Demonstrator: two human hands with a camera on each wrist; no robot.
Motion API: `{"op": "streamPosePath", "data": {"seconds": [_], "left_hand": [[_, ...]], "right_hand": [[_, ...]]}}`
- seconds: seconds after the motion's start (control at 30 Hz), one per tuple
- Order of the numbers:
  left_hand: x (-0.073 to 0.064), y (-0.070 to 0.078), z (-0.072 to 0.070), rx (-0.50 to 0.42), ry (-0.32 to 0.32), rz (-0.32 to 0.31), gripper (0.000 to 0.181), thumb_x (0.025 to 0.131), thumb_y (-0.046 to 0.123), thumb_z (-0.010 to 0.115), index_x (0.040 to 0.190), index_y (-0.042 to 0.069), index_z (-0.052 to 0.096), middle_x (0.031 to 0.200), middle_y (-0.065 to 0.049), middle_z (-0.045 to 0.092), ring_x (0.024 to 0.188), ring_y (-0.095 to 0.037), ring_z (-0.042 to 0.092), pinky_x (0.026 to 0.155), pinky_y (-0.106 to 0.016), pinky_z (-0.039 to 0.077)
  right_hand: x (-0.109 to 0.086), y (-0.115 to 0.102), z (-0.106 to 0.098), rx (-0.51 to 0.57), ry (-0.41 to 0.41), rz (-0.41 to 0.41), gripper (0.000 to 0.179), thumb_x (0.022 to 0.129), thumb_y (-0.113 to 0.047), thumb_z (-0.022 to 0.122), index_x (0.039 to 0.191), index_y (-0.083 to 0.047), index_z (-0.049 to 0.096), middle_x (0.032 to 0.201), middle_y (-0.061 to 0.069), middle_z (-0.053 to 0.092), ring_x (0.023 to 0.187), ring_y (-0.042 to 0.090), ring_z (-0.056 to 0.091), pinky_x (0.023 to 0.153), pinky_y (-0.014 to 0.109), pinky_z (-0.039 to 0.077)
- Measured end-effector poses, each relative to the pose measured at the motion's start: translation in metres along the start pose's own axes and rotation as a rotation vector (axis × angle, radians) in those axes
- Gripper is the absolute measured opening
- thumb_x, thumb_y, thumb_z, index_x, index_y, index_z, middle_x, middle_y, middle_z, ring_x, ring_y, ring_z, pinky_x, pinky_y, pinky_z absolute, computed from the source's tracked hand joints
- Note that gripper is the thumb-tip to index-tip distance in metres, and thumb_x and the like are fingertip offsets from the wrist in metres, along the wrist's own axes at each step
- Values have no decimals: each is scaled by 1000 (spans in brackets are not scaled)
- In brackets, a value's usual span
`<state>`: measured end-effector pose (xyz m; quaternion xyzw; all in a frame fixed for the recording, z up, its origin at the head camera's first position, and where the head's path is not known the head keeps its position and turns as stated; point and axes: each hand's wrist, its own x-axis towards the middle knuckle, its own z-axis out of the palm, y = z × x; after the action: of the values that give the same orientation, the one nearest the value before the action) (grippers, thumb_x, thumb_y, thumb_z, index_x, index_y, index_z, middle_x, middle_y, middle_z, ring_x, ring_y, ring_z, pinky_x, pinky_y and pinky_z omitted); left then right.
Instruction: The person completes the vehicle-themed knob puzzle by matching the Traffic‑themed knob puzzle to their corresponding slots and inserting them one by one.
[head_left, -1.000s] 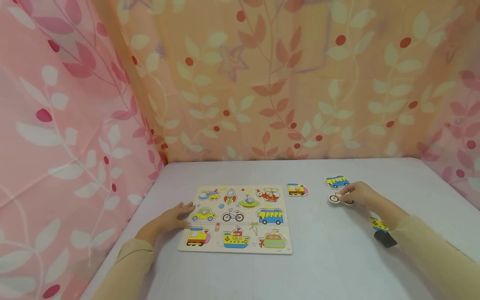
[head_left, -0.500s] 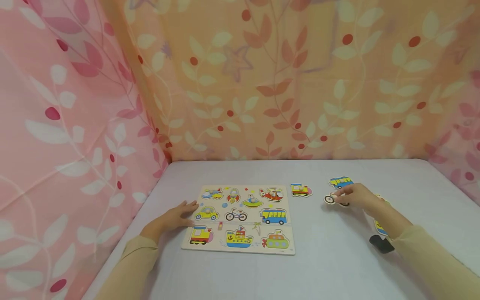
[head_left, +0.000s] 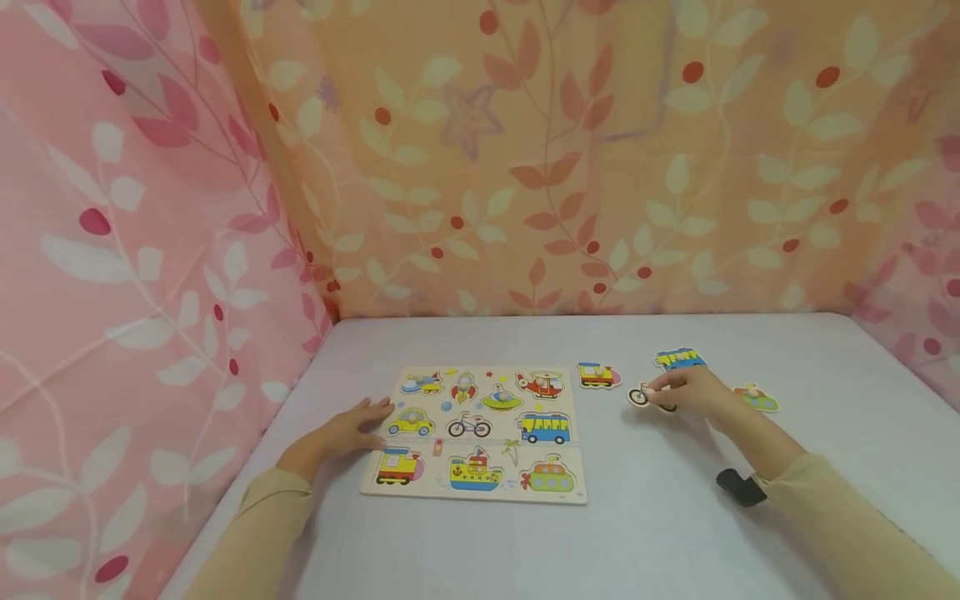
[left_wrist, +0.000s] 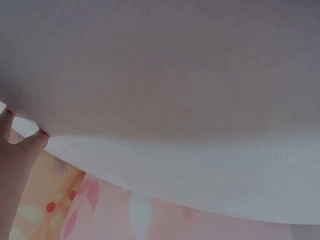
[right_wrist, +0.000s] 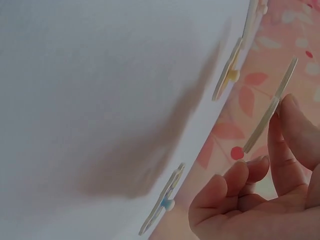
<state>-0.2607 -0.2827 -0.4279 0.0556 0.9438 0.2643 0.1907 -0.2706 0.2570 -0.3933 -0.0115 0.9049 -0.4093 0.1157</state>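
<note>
A bicycle puzzle piece (head_left: 638,397) is pinched by its knob between the thumb and fingers of my right hand (head_left: 701,393). In the right wrist view the piece (right_wrist: 267,115) appears edge-on, lifted off the table. My left hand (head_left: 341,435) rests with spread fingers at the left edge of the wooden puzzle board (head_left: 435,481). Knobbed plane, rocket, saucer, helicopter and car pieces sit in the board. Its bicycle spot (head_left: 469,426), bus, train, ship and submarine spots show printed pictures without knobs. In the left wrist view only part of the left hand (left_wrist: 17,160) shows.
Right of the board lie a train piece (head_left: 597,376), a bus piece (head_left: 678,358) partly behind my hand, and a submarine piece (head_left: 759,398) beyond my right forearm. A black object (head_left: 741,487) sits at my right wrist. Patterned curtains (head_left: 525,208) enclose the white table (head_left: 645,533).
My right hand has carried the bicycle piece left, toward the board. The submarine piece has come into sight, while the ship piece is now hidden by my forearm. My left hand stays at the board.
</note>
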Motion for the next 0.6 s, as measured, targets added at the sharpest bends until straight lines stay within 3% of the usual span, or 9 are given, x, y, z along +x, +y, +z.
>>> {"op": "streamPosePath", "data": {"seconds": [0.6], "left_hand": [[-1, -1, 0, -16, -5, 13, 75, 86, 32, 72, 150, 18, 37, 160, -12, 20, 146, -43, 2, 105, -74, 8]], "right_hand": [[2, -22, 30, 43, 8, 44, 28, 85, -22, 77, 102, -1, 71, 92, 9, 56, 88, 25, 47, 67, 33, 40]]}}
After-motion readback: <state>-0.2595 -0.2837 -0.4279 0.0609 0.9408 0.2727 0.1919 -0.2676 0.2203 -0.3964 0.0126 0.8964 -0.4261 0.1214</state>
